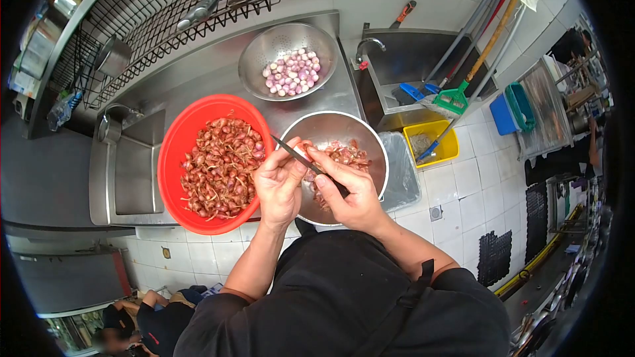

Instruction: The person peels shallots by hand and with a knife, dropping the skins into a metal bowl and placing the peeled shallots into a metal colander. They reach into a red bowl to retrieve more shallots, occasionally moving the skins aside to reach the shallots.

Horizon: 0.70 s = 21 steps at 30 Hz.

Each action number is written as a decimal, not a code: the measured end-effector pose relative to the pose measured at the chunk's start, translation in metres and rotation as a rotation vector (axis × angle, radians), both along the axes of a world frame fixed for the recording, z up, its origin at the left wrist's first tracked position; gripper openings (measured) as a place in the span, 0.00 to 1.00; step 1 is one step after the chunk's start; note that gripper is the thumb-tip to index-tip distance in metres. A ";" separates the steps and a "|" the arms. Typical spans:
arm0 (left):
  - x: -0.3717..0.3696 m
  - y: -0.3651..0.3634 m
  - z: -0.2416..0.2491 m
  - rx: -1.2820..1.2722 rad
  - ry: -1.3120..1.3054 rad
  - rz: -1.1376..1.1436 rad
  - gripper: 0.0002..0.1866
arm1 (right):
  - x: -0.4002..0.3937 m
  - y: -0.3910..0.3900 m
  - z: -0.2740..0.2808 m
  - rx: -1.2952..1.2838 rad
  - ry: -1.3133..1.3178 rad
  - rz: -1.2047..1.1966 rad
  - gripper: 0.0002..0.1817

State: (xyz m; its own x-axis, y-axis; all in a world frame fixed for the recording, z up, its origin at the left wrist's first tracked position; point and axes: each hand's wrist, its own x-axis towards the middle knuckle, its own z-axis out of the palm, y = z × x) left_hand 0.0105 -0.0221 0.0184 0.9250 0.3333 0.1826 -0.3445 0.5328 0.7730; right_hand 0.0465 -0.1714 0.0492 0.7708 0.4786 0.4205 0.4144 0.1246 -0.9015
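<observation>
My right hand [349, 190] is closed round the dark handle of a small knife [297, 157], whose blade points up and left. Close beside it, my left hand [279, 182] pinches a shallot [304, 150] against the blade. Both hands are over the left part of a metal bowl [377, 152] that holds reddish peelings [350, 156]. To the left, a red basin [170, 158] holds many unpeeled shallots [221, 165]. Behind, a steel colander [254, 59] contains peeled white and purple shallots [291, 74].
A sink [139, 172] lies at the left, under a wire rack [178, 13]. At the right are a second sink [390, 79], brooms, a yellow bin [448, 147] and a blue bin [503, 116]. Other people [162, 320] are at the lower left.
</observation>
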 end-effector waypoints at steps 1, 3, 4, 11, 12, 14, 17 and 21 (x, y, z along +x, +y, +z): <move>0.000 -0.001 0.000 0.012 -0.011 0.018 0.20 | 0.000 0.000 -0.003 0.010 -0.011 -0.001 0.21; -0.001 0.000 0.000 0.022 -0.023 0.036 0.20 | 0.001 0.000 -0.007 0.020 -0.022 -0.002 0.20; -0.001 0.001 0.000 0.027 -0.028 0.022 0.20 | 0.002 0.000 -0.008 0.010 0.023 -0.015 0.20; -0.003 0.009 0.004 0.068 0.037 -0.031 0.18 | 0.012 -0.009 -0.002 0.071 0.292 -0.004 0.18; -0.003 0.008 0.004 0.067 0.035 -0.032 0.18 | 0.012 -0.012 -0.001 -0.006 0.201 0.029 0.19; -0.002 0.006 0.002 0.019 -0.008 0.025 0.18 | 0.001 -0.010 0.005 0.013 0.224 0.036 0.19; -0.006 0.004 0.004 0.097 0.001 0.029 0.17 | -0.004 0.001 0.001 0.045 0.075 -0.021 0.19; -0.007 0.008 0.001 0.126 -0.023 0.009 0.18 | 0.004 -0.002 0.000 0.011 0.003 -0.012 0.18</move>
State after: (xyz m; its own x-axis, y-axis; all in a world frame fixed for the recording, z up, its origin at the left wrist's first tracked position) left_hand 0.0032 -0.0142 0.0192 0.9169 0.3151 0.2448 -0.3677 0.4288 0.8252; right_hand 0.0500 -0.1731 0.0487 0.7776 0.4647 0.4235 0.4136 0.1293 -0.9012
